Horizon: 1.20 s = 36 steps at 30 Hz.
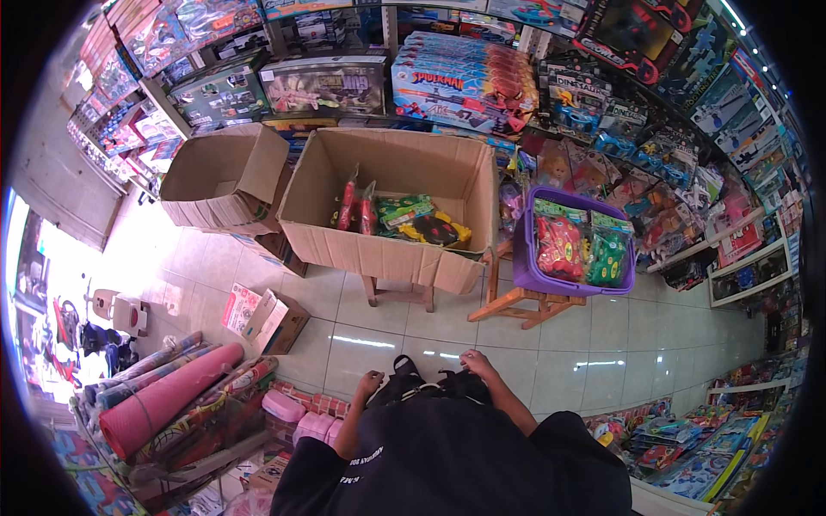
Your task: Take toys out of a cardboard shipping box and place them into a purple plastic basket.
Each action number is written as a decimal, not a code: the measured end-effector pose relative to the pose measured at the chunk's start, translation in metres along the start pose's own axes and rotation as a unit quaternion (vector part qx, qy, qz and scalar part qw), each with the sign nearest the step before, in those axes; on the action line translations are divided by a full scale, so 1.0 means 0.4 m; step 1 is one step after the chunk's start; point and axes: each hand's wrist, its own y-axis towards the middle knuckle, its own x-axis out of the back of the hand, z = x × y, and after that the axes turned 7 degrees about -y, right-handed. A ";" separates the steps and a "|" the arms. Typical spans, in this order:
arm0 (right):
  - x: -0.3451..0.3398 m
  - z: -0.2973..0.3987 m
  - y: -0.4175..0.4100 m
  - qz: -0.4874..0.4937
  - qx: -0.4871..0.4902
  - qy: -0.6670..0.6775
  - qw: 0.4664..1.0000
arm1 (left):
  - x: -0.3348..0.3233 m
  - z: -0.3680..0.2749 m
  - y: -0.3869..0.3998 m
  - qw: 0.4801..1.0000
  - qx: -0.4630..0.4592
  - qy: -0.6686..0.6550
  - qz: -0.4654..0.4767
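Note:
My left hand (370, 382) hangs loosely curled beside my left thigh, and no object shows in it. On the other side, my right hand (476, 362) is bent in front of my right thigh; whether its fingers are closed is unclear. Beyond them a large open cardboard box (381, 248) rests on a wooden stool (401, 295). Inside it lie packets of red toys (348, 205), a green packet (403, 209) and a yellow and black toy (435, 228). To its right, a purple plastic basket (526, 261) on a wooden stool (510, 301) holds a red packet (559, 247) and a green packet (608, 255).
Another open cardboard box (210, 209) stands left of the large one. A small carton (284, 326) sits on the tiled floor (368, 322). Wrapped rolls and a pink roll (177, 393) lean at left. Shelves of boxed toys (452, 84) line the far wall; packaged toys (677, 445) fill a low display at right.

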 end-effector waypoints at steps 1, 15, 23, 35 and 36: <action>-0.012 0.005 0.009 -0.002 0.002 0.000 1.000 | 0.014 -0.007 -0.001 1.000 0.002 0.001 0.000; 0.034 0.409 -0.079 0.052 0.221 -0.046 0.973 | 0.121 -0.393 -0.065 0.895 -0.395 0.153 -0.137; 0.213 0.877 -0.286 0.119 0.355 0.038 0.926 | 0.158 -0.938 -0.165 0.878 -0.470 0.040 -0.075; 0.354 1.113 0.146 -0.065 0.229 -0.502 0.832 | 0.098 -1.214 0.268 0.780 -0.419 0.451 0.109; 0.349 1.111 0.190 -0.024 0.152 -0.547 0.823 | 0.094 -1.209 0.303 0.756 -0.378 0.515 0.140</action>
